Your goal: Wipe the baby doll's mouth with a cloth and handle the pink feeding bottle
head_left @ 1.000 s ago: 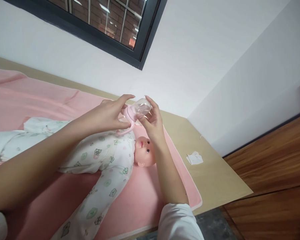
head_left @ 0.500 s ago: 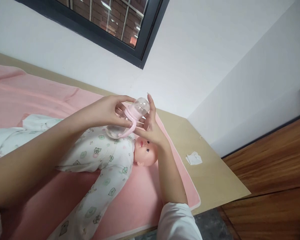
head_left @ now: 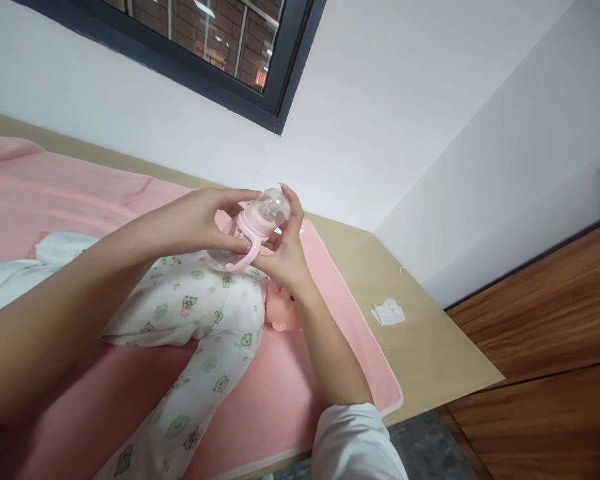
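Observation:
A clear baby bottle [head_left: 257, 223] with a pink collar, pink handle and see-through dome cap is held tilted, its cap pointing up and right. My left hand [head_left: 213, 217] is wrapped round the bottle's body from the left. From the right, my right hand [head_left: 286, 250] has its thumb by the handle and its index finger against the dome cap; its other fingers are partly hidden behind the bottle. Below the hands lies a baby doll [head_left: 225, 313] on its back in white clothes with a green animal print. My right hand and forearm cover part of its face.
A pink mat [head_left: 275, 393] lies under the doll on a light wooden table [head_left: 430, 360]. A crumpled white tissue [head_left: 389, 312] rests on the right of the table. Behind are a white wall and a dark-framed window [head_left: 275, 107]; wood panels [head_left: 545, 333] stand at the right.
Both hands and the bottle have shifted slightly left in view. My right index finger has come down onto the dome cap, and the right hand now covers more of the doll's face.

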The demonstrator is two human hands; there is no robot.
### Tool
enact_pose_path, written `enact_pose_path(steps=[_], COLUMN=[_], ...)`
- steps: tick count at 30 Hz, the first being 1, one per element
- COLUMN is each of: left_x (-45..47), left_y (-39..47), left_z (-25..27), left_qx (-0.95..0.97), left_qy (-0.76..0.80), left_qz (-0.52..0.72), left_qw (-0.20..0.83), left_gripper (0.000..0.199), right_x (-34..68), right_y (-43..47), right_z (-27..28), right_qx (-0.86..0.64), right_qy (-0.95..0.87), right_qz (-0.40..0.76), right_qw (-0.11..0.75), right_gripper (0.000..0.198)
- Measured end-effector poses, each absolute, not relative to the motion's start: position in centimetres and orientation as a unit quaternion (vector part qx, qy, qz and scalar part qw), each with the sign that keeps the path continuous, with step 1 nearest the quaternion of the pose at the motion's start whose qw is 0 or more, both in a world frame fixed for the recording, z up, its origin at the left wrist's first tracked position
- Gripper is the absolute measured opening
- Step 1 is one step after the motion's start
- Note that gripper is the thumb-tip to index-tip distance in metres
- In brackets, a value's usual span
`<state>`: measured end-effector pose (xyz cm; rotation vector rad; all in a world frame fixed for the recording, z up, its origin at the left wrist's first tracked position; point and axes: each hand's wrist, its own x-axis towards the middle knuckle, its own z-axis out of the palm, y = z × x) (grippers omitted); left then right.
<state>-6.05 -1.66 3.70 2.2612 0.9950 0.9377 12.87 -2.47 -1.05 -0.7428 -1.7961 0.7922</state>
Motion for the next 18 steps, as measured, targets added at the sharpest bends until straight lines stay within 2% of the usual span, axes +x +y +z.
enact_pose_path(steps=[4,9,14,18], left_x=[-6.7,-7.7,-7.6,-6.7], left_y=[-2.0,-2.4,-3.3,-4.3], left_z=[3.9,3.3,3.4,2.8], left_qx=[0.851,0.852,0.876,0.91], left_qy=[0.367,0.42,0.39,0.333], left_qz=[0.305,0.281,0.265,0.224], left_qw=[0.22,0.141,0.107,0.104], left_gripper=[0.067,0.088,0.07,0.06], right_x=[12.6,14.3,19.2,23.5], right_y=[-2.3,-1.9,-0.1,2.0], right_z=[-1.3,-0.3,0.5,-0.8], right_qx=[-0.326,-0.359,-0.422,-0.513], right_qy=[-0.757,-0.736,-0.671,-0.613], right_qz=[0.245,0.173,0.122,0.065], right_qw=[0.51,0.548,0.597,0.597], right_gripper=[0.109,0.102,0.101,0.096])
